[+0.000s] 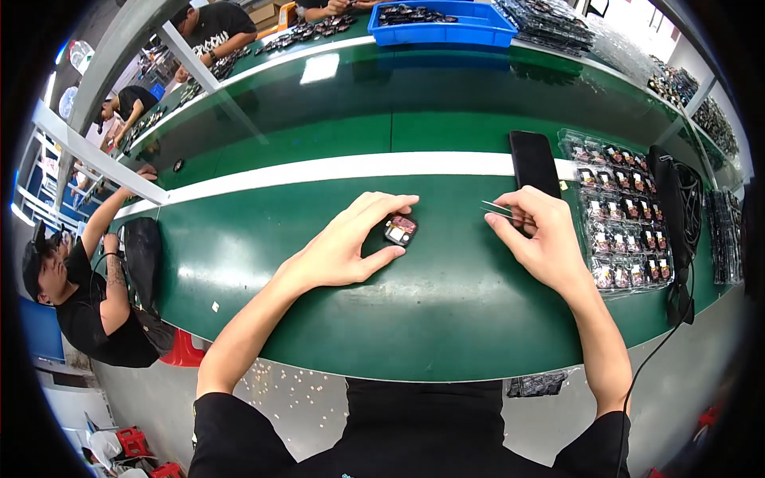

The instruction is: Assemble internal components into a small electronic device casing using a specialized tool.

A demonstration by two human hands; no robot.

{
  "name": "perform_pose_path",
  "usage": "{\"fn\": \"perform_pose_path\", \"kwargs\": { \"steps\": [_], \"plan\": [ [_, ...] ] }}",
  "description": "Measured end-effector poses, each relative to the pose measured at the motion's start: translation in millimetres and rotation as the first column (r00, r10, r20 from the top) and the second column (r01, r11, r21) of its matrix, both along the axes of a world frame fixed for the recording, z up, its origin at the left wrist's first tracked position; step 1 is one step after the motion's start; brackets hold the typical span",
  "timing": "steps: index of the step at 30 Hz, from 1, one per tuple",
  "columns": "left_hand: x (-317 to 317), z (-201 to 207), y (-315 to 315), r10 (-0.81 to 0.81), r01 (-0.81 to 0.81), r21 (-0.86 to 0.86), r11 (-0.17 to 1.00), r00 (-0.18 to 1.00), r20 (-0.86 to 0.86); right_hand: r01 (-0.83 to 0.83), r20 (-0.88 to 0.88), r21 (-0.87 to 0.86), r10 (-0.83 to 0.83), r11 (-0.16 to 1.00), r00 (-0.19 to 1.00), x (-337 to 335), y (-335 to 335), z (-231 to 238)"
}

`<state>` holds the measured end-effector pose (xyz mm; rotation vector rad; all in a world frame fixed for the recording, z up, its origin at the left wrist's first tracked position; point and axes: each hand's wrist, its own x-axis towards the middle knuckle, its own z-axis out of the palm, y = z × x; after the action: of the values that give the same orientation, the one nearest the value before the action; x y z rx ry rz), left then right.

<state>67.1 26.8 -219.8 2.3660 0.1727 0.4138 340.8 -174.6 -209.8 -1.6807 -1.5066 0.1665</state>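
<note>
My left hand [339, 245] rests on the green bench, its thumb and fingers curved round a small black electronic module [400, 230]. The module has a reddish-brown and a whitish part showing on its upper face. Thumb and fingertips sit at opposite edges of it, seemingly touching. To the right, my right hand [546, 237] pinches a pair of thin metal tweezers [498, 209], whose tips point left and stand slightly apart. The tweezers are away from the module.
Beyond my right hand lie a black phone [535, 163] and clear plastic trays [599, 283] of similar modules. A black pouch with cable [677, 207] is beside them. A blue bin [442, 33] stands on the far shelf. A co-worker [96, 295] sits at left.
</note>
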Motion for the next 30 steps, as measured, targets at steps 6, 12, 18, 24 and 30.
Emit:
{"fn": "perform_pose_path", "kwargs": {
  "steps": [6, 12, 18, 24, 30],
  "plan": [
    [-3.5, -10.0, -9.6, 0.011, -0.012, 0.046, 0.999, 1.0, 0.026, -0.101, -0.134, -0.141, 0.082, 0.985, 0.987, -26.1, 6.2, -7.9],
    [-4.0, -13.6, -8.4, 0.019, -0.027, 0.107, 0.994, 0.997, 0.069, -0.105, -0.188, -0.081, 0.088, 0.991, 0.978, -46.3, 11.1, -20.7],
    [-4.0, -17.5, -6.7, 0.08, -0.085, 0.147, 0.986, 0.996, 0.039, -0.134, -0.638, -0.04, 0.078, 0.99, 0.766, -68.6, 25.5, -25.9],
    [-6.3, -16.6, -8.4, 0.028, -0.039, 0.157, 0.987, 0.997, 0.075, -0.116, -0.603, -0.054, 0.06, 0.992, 0.795, -64.0, 17.2, -23.4],
    [-9.6, -14.1, -7.1, 0.011, -0.014, 0.103, 0.995, 0.999, 0.034, -0.124, -0.45, -0.062, 0.083, 0.99, 0.889, -60.0, 11.6, -26.7]
  ]
}}
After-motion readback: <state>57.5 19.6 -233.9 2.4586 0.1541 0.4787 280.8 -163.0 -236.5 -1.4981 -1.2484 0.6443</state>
